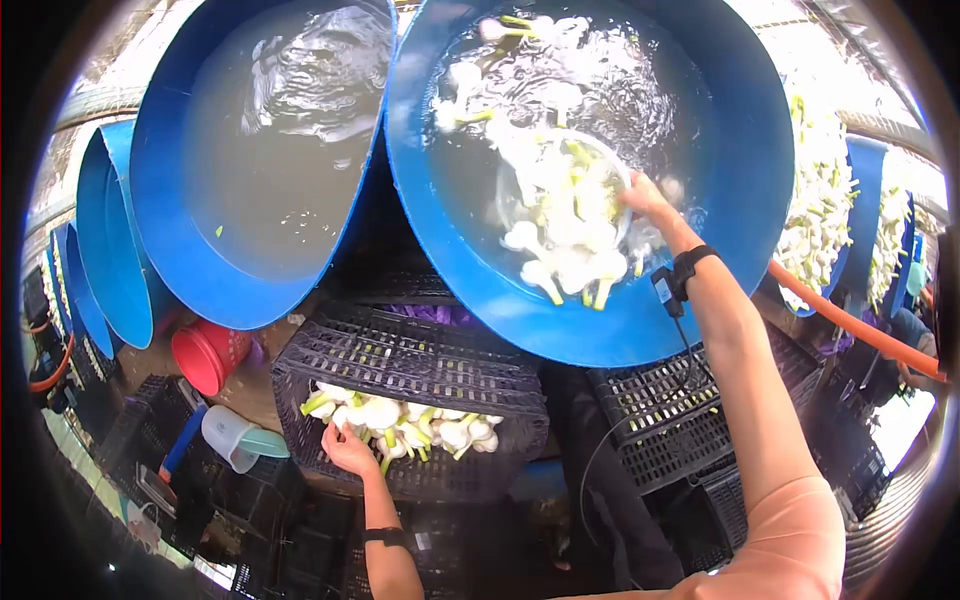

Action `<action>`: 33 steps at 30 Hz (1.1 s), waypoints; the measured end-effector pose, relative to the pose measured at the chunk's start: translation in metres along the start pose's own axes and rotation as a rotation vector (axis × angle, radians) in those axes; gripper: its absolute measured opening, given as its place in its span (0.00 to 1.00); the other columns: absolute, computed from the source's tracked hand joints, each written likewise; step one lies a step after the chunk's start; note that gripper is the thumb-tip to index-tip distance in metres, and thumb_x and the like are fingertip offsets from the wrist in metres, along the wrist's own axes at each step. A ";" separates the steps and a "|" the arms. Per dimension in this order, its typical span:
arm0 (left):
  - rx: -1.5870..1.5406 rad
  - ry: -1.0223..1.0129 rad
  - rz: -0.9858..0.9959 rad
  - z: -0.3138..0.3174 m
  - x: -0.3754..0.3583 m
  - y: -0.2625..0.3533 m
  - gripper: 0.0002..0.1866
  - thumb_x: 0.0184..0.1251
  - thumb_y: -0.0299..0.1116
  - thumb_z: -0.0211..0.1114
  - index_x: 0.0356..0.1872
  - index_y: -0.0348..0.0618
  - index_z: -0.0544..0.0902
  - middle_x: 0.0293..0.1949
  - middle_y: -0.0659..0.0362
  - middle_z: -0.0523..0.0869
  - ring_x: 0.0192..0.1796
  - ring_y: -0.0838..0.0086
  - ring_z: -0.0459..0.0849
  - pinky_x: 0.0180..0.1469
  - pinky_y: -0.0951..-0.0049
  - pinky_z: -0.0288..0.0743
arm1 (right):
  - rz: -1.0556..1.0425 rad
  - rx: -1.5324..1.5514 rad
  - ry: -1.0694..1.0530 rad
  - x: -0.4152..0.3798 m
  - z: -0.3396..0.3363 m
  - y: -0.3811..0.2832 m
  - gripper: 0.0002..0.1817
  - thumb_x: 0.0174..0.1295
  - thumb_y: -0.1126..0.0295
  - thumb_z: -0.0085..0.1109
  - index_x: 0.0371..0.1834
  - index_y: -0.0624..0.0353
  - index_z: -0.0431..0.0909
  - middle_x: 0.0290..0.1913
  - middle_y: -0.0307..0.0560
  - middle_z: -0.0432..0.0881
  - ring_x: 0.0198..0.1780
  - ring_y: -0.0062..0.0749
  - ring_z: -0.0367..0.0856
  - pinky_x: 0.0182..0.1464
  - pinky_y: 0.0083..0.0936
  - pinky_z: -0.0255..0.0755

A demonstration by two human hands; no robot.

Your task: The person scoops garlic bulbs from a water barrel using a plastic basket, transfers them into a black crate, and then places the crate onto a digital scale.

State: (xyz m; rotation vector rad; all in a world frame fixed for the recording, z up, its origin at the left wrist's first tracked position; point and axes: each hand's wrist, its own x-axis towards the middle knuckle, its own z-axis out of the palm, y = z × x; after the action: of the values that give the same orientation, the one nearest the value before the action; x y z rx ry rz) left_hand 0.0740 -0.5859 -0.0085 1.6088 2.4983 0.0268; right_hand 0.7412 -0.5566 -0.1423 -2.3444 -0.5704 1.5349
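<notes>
White bulbs with green stems, garlic-like, fill a clear round container in the water of a large blue tub. My right hand grips the right rim of that container, fingers wrapped over it. Several bulbs hang over its lower edge, and others float behind it. At the lower left, my left hand touches the left end of a pile of similar bulbs inside a black plastic crate. Its fingers are partly among the bulbs, so whether they hold one is unclear.
A second blue tub of cloudy water stands at the left. Below it are a red bucket and a white container. An orange hose runs at the right, near more bulbs. Black crates stand below the tub.
</notes>
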 end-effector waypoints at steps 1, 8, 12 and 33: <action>-0.004 -0.002 -0.018 0.001 0.001 0.001 0.15 0.58 0.24 0.65 0.47 0.33 0.82 0.44 0.49 0.81 0.42 0.59 0.82 0.42 0.64 0.78 | 0.005 0.090 0.003 -0.005 0.008 -0.005 0.25 0.47 0.77 0.55 0.53 0.57 0.76 0.38 0.47 0.83 0.36 0.32 0.84 0.26 0.32 0.79; -0.110 -0.022 -0.078 0.004 0.004 -0.008 0.15 0.56 0.22 0.65 0.47 0.33 0.82 0.45 0.51 0.81 0.41 0.61 0.83 0.41 0.66 0.78 | 0.060 0.606 -0.221 -0.026 0.054 -0.022 0.22 0.47 0.82 0.54 0.50 0.66 0.74 0.38 0.49 0.82 0.33 0.35 0.85 0.26 0.30 0.83; -0.127 -0.047 -0.077 0.003 0.009 -0.014 0.16 0.57 0.22 0.65 0.49 0.34 0.81 0.46 0.50 0.80 0.43 0.60 0.82 0.42 0.67 0.78 | -0.006 0.785 -0.253 -0.048 0.046 -0.043 0.23 0.48 0.85 0.52 0.52 0.68 0.72 0.41 0.53 0.82 0.33 0.37 0.85 0.26 0.29 0.84; -0.630 -0.029 0.061 -0.035 -0.019 -0.022 0.25 0.61 0.28 0.62 0.61 0.35 0.71 0.57 0.45 0.75 0.58 0.53 0.74 0.61 0.59 0.65 | -0.316 0.482 0.208 -0.378 0.039 -0.123 0.24 0.52 0.79 0.48 0.56 0.70 0.68 0.41 0.50 0.81 0.30 0.29 0.81 0.25 0.21 0.73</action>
State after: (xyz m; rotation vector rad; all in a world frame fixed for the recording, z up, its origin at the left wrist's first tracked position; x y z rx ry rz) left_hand 0.0561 -0.6094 0.0260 1.3859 2.1022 0.7130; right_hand 0.5494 -0.6245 0.2010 -1.9076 -0.4342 1.1194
